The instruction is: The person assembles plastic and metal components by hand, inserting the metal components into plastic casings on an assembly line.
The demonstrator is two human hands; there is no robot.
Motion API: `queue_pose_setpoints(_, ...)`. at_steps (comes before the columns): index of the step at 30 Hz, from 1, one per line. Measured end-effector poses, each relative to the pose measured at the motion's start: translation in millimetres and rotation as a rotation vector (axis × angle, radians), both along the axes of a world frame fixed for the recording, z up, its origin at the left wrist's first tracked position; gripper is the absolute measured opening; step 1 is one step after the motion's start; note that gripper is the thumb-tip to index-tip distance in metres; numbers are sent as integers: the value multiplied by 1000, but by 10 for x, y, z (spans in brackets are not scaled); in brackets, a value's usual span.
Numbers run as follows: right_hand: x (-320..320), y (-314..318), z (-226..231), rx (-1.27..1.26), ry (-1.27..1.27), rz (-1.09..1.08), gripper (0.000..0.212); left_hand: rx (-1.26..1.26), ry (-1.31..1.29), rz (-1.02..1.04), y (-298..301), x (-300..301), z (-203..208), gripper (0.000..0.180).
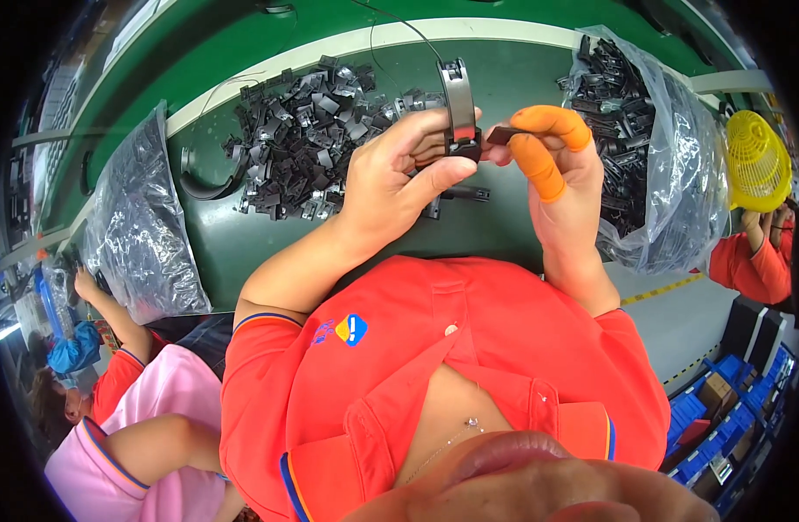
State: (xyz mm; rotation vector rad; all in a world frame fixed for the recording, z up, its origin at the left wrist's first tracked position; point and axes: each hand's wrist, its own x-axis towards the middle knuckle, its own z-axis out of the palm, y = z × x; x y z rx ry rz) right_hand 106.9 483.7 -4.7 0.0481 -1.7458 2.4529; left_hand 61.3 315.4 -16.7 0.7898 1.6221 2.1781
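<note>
My left hand (391, 178) is closed round the lower end of a black curved band (457, 96), which looks like a headphone headband and stands upright from the fingers. A small red patch shows inside its lower end. My right hand (560, 165) wears orange finger cots on thumb and forefinger. Between its fingertips it pinches a small dark flat piece (501, 135), close beside the band's lower end. Under and behind the left hand lies a heap of small black plastic parts (295, 139) on the green table (234, 270). Part of the heap is hidden by that hand.
A clear plastic bag (147, 226) lies at the table's left edge. Another bag (678, 191), at the right, is full of black parts. Another curved band (217, 187) lies left of the heap. Co-workers sit on both sides; one holds a yellow basket (756, 161).
</note>
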Motion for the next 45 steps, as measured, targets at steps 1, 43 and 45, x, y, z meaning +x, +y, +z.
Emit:
queue_pose_setpoints(1,-25,-15,-31,101,125,-37,21,-8,8,24,6,2,-8,37)
queue_pose_setpoints(43,74,-110,-103,349,198,46,36,-109,-23,-7,177,204,-112,23)
queue_pose_setpoints(45,90,-96,-98,254,71,98,41,1,-42,2,217,166,-165,20)
